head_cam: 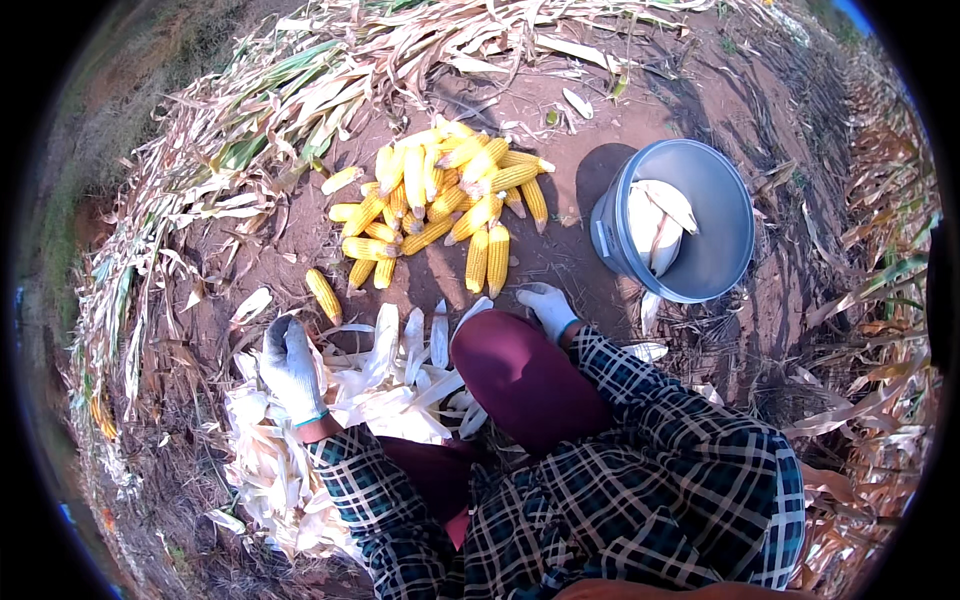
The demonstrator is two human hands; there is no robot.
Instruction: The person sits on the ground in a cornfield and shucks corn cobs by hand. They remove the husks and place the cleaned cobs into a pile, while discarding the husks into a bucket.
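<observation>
My left hand, in a white knit glove with dark-stained fingertips, is over a heap of pale stripped corn husks. Its fingers are bent; whether a husk is between them is unclear. Just beyond my raised knee, my gloved right hand is near the bare soil with curled fingers, partly hidden, and no object shows in it. Husked yellow corn cobs lie piled ahead of both hands. A single cob rests apart, close to my left hand. More loose husks spread between my legs.
To the right, a grey plastic bucket leans with its mouth towards me, holding ears in pale husks. Dry corn stalks and leaves form a bank along the far and left sides. Brown stalks line the right edge.
</observation>
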